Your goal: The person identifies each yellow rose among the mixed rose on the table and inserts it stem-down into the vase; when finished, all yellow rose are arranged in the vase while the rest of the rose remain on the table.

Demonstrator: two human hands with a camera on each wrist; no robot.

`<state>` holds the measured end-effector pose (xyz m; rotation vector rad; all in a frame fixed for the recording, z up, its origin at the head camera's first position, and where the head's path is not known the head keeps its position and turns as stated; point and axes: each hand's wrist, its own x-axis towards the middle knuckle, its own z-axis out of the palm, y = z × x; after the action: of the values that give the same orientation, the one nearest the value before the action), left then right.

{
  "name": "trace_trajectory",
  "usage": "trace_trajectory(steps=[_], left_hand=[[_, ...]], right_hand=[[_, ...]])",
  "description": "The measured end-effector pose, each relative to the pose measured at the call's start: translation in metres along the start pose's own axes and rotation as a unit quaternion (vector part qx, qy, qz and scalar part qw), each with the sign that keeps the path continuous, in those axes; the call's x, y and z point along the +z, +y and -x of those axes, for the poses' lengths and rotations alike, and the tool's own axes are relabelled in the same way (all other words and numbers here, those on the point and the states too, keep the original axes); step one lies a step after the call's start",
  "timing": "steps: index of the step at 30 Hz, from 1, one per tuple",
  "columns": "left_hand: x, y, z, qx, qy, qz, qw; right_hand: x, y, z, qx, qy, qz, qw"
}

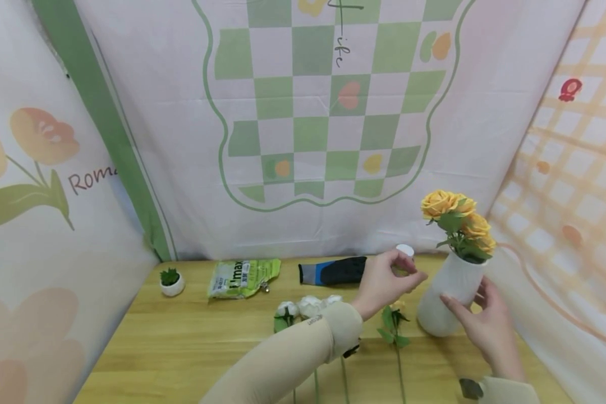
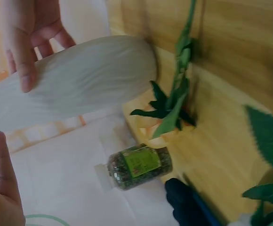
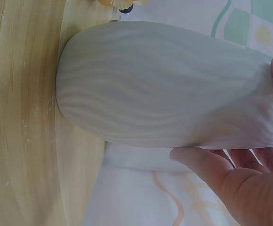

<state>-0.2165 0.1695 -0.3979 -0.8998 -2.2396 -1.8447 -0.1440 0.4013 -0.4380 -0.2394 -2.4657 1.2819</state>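
A white ribbed vase [image 1: 446,297] stands near the right end of the table, with several yellow roses [image 1: 459,221] in its mouth. My right hand [image 1: 490,325] grips the vase from the right, thumb on the front and fingers behind; the right wrist view shows this hand [image 3: 235,181] along its side. To the left of the vase's upper part, my left hand [image 1: 386,283] is raised with loosely bent fingers and holds nothing. Its fingers [image 2: 4,165] look fairly straight in the left wrist view. Another yellow rose [image 1: 396,320] lies on the table below the left hand.
White roses [image 1: 310,307] lie left of the yellow one, partly behind my left forearm. Farther back are a green packet [image 1: 242,279], a dark glove-like item with blue [image 1: 333,272] and a small potted plant [image 1: 171,281]. A green-labelled jar [image 2: 141,165] stands near the back cloth.
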Motion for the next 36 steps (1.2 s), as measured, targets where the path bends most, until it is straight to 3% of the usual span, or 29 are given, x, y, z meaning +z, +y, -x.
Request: trace_trajectory(steps=[6, 13, 26, 31, 36], left_hand=[[-0.005, -0.012, 0.019, -0.053, -0.027, -0.014, 0.9981], [-0.010, -0.028, 0.040, -0.038, -0.060, -0.126, 0.9895], [0.001, -0.056, 0.074, -0.046, -0.079, -0.116, 0.9890], [0.006, -0.065, 0.083, -0.037, -0.098, -0.151, 0.9829], [0.010, -0.069, 0.090, -0.068, -0.141, -0.172, 0.9726]], right_hand=[[0.000, -0.001, -0.001, -0.001, 0.005, 0.020, 0.9998], [0.000, -0.002, -0.002, 0.005, 0.002, 0.016, 0.9998], [0.000, -0.005, -0.001, 0.008, -0.002, -0.006, 1.0000], [0.000, -0.002, -0.002, 0.009, -0.004, -0.007, 0.9999], [0.000, 0.001, -0.002, 0.011, -0.005, 0.005, 0.9999]])
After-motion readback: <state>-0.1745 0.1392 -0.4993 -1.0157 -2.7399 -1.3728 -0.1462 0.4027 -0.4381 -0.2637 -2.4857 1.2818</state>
